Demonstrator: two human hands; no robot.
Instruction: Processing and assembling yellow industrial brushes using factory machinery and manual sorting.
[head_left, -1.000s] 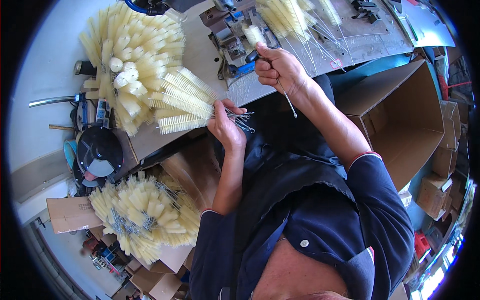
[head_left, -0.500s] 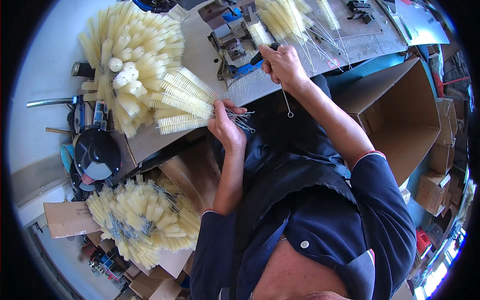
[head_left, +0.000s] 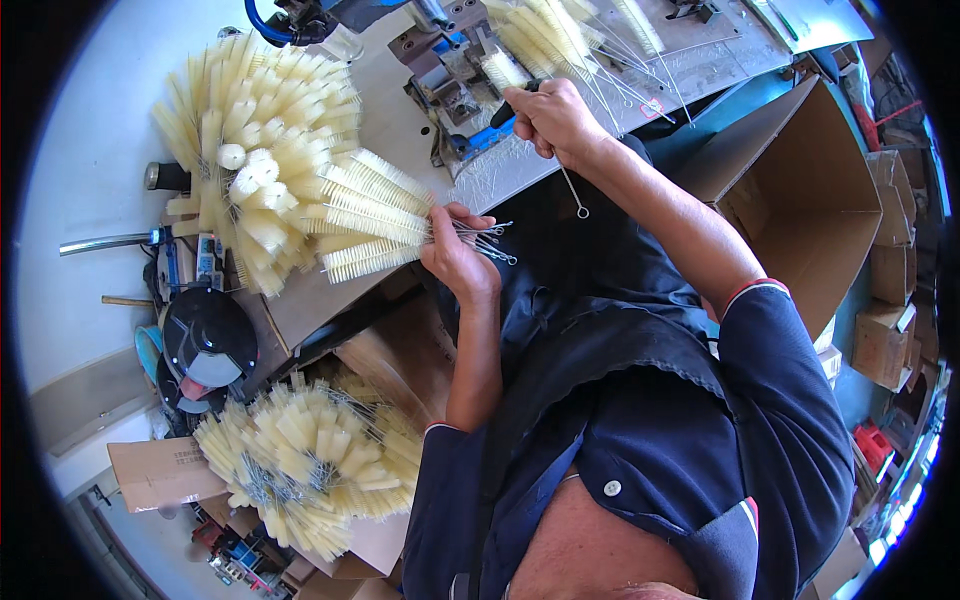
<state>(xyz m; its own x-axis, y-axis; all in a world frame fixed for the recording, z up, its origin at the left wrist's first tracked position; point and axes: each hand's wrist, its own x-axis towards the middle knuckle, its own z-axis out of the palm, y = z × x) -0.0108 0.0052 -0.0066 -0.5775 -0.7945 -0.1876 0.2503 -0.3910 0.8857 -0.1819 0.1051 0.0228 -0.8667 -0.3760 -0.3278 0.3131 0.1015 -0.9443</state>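
My left hand (head_left: 455, 255) is closed around the wire stems of a bunch of brushes (head_left: 375, 225), holding them fanned at the near edge of the worktop (head_left: 400, 110). Their cream bristle heads point away to my left, and the looped stem ends stick out past my fingers on the right. My right hand (head_left: 555, 118) is closed on a single brush (head_left: 572, 190) at the worktop's near edge; its wire stem hangs down from my fist and ends in a small loop over my lap. That hand sits just beside a metal jig (head_left: 455, 70) with blue parts. I cannot tell whether the fingers also touch the jig.

Farther left on the worktop lies a big pile of brushes (head_left: 255, 130), bristles spread in all directions, touching the bunch I hold. Beyond my right hand, toward the far right corner, more brushes (head_left: 560, 35) lie with their long stems across the metal surface.

Below the worktop's left end, another heap of brushes (head_left: 305, 455) rests on cardboard. An open box (head_left: 800, 200) stands to my right.
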